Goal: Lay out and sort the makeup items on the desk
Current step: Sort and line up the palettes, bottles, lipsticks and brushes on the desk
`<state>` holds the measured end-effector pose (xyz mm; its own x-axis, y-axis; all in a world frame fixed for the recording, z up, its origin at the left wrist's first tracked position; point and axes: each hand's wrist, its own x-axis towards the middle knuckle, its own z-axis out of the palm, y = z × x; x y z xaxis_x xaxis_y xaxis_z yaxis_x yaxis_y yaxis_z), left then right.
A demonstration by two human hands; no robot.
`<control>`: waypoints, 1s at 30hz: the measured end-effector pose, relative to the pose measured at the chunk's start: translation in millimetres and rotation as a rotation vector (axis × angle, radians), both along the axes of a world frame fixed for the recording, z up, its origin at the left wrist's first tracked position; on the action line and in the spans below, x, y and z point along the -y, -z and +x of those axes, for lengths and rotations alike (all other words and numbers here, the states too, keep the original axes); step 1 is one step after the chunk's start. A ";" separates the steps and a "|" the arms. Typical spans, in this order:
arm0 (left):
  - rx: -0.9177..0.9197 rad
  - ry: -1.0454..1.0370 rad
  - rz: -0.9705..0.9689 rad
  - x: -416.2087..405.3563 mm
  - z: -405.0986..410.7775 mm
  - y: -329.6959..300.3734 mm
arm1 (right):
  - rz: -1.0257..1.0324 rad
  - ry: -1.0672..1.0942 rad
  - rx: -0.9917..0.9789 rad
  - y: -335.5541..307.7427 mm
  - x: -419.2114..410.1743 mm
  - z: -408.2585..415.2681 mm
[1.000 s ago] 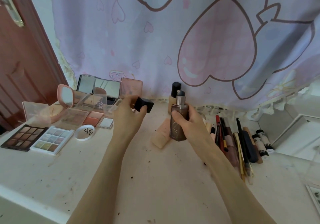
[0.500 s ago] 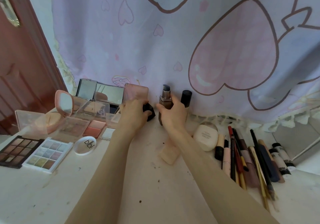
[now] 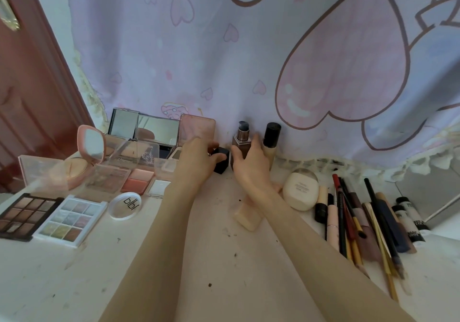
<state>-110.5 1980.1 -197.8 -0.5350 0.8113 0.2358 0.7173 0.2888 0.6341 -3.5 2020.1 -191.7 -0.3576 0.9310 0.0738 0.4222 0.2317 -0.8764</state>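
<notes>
Right hand (image 3: 251, 170) grips the brown pump bottle (image 3: 239, 147), fingers curled round it, bottle upright at the back of the desk (image 3: 174, 259) against the curtain (image 3: 249, 60), just beside a black-capped bottle (image 3: 270, 142). Pump head bare — no cap on. Left hand (image 3: 196, 160) pinches the black cap (image 3: 221, 160) between thumb and fingers, low at the desk, just left of the pump bottle; whether the cap touches the desk cannot be told.

Progress, judged from layout: well along.
- Left group: palettes (image 3: 32, 213) flat at front, open compacts (image 3: 89, 157) and mirrors behind.
- Right group: pencils and tubes (image 3: 361, 222) in a rough row, a cream oval case (image 3: 301, 192) next to them.
- Centre back: the two bottles.

Left to do — cap not yet back on the pump bottle; a pale tube (image 3: 249, 218) lies alone mid-desk under the right forearm, apparently unsorted.
</notes>
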 end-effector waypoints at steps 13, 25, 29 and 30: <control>0.049 -0.078 0.117 -9.7 12.7 7.8 | 0.005 0.049 0.132 1.0 7.5 -0.3; 0.098 0.085 0.157 -6.5 10.5 7.3 | -0.089 0.041 0.131 -0.9 -0.9 -6.8; 0.105 0.045 0.183 -4.8 13.2 7.9 | -0.032 -0.009 0.109 1.3 7.7 6.6; 0.090 0.027 0.209 -2.6 14.9 9.0 | -0.003 -0.010 0.092 1.0 11.1 12.3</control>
